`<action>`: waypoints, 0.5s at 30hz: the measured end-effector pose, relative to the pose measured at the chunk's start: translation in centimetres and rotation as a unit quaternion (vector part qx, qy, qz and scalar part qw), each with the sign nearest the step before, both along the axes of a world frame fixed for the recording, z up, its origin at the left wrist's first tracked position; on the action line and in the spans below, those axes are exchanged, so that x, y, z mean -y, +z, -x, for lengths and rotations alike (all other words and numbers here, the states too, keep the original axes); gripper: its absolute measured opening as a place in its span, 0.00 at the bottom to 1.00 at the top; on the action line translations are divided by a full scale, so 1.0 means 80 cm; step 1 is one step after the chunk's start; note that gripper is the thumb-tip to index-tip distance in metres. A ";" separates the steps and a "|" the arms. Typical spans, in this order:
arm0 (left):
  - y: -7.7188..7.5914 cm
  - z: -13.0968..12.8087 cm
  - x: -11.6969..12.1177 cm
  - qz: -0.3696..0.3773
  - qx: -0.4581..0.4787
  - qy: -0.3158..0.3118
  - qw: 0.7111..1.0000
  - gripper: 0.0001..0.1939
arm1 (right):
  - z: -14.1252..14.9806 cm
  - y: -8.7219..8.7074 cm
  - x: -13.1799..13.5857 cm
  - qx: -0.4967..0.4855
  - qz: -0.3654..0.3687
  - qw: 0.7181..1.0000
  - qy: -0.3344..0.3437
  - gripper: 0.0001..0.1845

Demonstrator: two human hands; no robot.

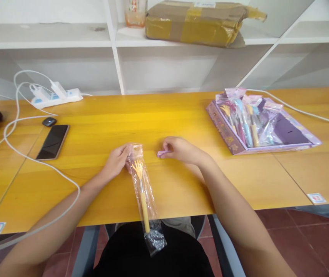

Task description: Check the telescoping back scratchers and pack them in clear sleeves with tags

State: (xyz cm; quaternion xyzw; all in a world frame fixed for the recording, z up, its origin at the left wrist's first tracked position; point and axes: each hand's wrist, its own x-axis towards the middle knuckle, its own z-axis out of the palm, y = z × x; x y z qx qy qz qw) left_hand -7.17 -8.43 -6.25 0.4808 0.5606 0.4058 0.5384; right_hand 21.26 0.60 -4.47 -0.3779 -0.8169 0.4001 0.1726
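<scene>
My left hand (117,161) pinches the top corner of a clear plastic bag (154,213). Inside it lies a back scratcher (144,207) with an orange hand-shaped head, a metal shaft and a yellow handle. The bag slants down over the table's front edge, its crumpled lower end above my lap. To the right, my right hand (181,150) is closed on a small folded pink-purple card (162,153), just above the table. Further right, a purple display box (289,130) holds several bagged back scratchers (246,123) in orange, pink and blue.
A phone (54,142), a small black object (49,122) and a white power strip (57,99) with looping cables are on the left of the yellow table (135,115). One white cable crosses over my left forearm. A taped parcel (193,25) sits on the shelf behind.
</scene>
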 end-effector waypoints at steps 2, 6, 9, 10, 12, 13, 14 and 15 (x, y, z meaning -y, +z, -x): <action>-0.002 0.001 0.000 0.000 -0.001 0.001 1.000 0.28 | 0.010 0.005 0.009 -0.070 0.038 0.997 -0.009 0.19; -0.002 0.000 0.001 -0.003 0.007 -0.023 1.000 0.28 | 0.037 0.008 0.033 -0.145 -0.026 0.989 0.022 0.19; 0.002 -0.001 0.002 -0.006 0.008 -0.066 0.998 0.26 | 0.057 0.003 0.045 -0.147 -0.108 0.980 0.073 0.14; 0.004 -0.001 0.002 -0.010 0.004 -0.077 0.997 0.26 | 0.062 0.001 0.048 -0.147 -0.134 0.977 0.074 0.14; 0.006 -0.002 0.002 -0.022 -0.013 -0.095 0.995 0.24 | 0.068 -0.002 0.049 -0.149 -0.176 0.971 0.060 0.16; 0.006 -0.002 0.001 -0.028 -0.027 -0.104 0.994 0.23 | 0.070 -0.004 0.049 -0.152 -0.192 0.968 0.052 0.16; 0.006 -0.002 0.001 -0.032 -0.041 -0.113 0.992 0.22 | 0.071 -0.005 0.048 -0.156 -0.205 0.965 0.044 0.16; 0.006 -0.002 0.001 -0.035 -0.054 -0.122 0.990 0.22 | 0.071 -0.005 0.047 -0.159 -0.216 0.963 0.038 0.16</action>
